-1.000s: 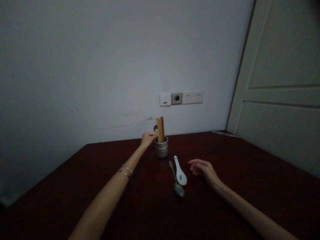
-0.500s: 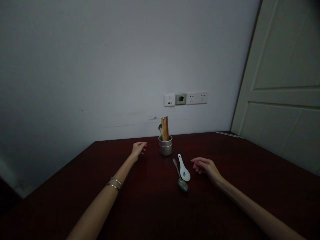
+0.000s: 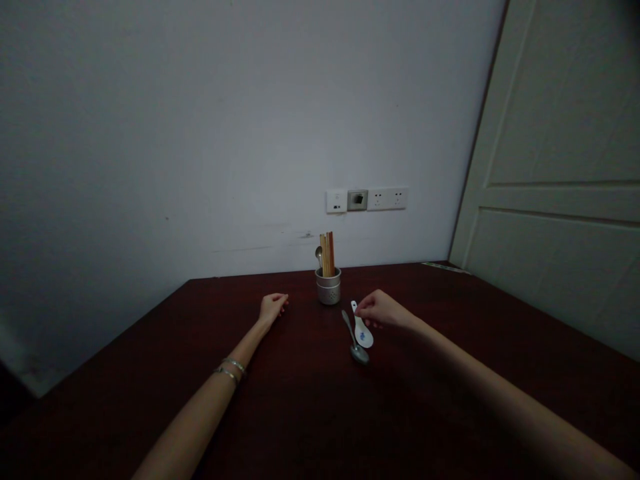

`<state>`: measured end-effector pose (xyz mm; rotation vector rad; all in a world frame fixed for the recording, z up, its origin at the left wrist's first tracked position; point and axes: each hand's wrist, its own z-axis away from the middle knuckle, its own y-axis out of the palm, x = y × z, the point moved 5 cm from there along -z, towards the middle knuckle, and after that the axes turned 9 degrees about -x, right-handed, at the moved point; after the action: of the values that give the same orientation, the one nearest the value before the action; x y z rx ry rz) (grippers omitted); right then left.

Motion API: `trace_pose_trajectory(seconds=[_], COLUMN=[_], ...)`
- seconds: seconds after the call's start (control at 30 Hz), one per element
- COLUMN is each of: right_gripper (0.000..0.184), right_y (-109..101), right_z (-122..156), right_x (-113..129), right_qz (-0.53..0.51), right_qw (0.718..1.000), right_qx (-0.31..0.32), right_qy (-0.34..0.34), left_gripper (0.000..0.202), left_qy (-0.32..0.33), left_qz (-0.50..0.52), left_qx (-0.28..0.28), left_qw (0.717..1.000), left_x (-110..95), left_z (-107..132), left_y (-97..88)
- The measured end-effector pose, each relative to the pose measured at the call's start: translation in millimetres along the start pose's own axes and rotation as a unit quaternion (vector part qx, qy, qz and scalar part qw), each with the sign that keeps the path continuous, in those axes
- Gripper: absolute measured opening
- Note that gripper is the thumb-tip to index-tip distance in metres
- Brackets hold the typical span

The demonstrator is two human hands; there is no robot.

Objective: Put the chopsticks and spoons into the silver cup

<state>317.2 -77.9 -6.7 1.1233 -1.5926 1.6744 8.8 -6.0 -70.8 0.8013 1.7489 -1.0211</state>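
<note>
My right hand (image 3: 381, 310) is closed in a pinch at the handle of a white ceramic soup spoon (image 3: 363, 333), which has a blue mark in its bowl. Just left of it lies a metal spoon (image 3: 359, 352), its bowl towards me. My left hand (image 3: 273, 307) rests on the table with curled fingers, nothing visible in them. Between and beyond the hands stands a metal utensil holder (image 3: 329, 292). Wooden chopsticks (image 3: 327, 255) and another metal spoon (image 3: 319, 253) stick up out of it.
The dark red table (image 3: 300, 407) reaches back to a pale wall (image 3: 250, 133). Sockets and a switch plate (image 3: 357, 200) sit on the wall behind the holder. A panelled door (image 3: 555, 153) stands on the right, with a thin strip (image 3: 445, 267) along the table's back right edge.
My right hand has moved left and forward from beside the white soup spoon onto its handle. The left hand stays about where it was. The view has shifted slightly.
</note>
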Motion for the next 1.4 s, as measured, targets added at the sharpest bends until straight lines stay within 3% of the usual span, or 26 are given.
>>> trace_pose_trajectory(seconds=[0.23, 0.33, 0.47, 0.67, 1.4], right_gripper=[0.018, 0.021, 0.019, 0.009, 0.014], right_y=[27, 31, 31, 37, 50], right_z=[-14, -17, -17, -24, -21], right_x=[23, 24, 20, 6, 5], right_qz=[0.202, 0.247, 0.258, 0.291, 0.255], right_qw=[0.978, 0.968, 0.966, 0.954, 0.953], right_qx=[0.055, 0.036, 0.001, 0.023, 0.068], right_qy=[0.004, 0.017, 0.036, 0.067, 0.147], left_gripper=[0.028, 0.031, 0.034, 0.033, 0.031], left_qy=[0.027, 0.025, 0.022, 0.029, 0.042], left_qz=[-0.01, -0.011, -0.007, 0.003, 0.013], left_qx=[0.004, 0.0, 0.002, 0.009, 0.016], left_qw=[1.0, 1.0, 1.0, 1.0, 0.999], left_x=[0, -2, -4, -6, -6], left_z=[4, 7, 9, 9, 8], left_y=[-0.3, -1.6, -1.7, -1.1, -0.1])
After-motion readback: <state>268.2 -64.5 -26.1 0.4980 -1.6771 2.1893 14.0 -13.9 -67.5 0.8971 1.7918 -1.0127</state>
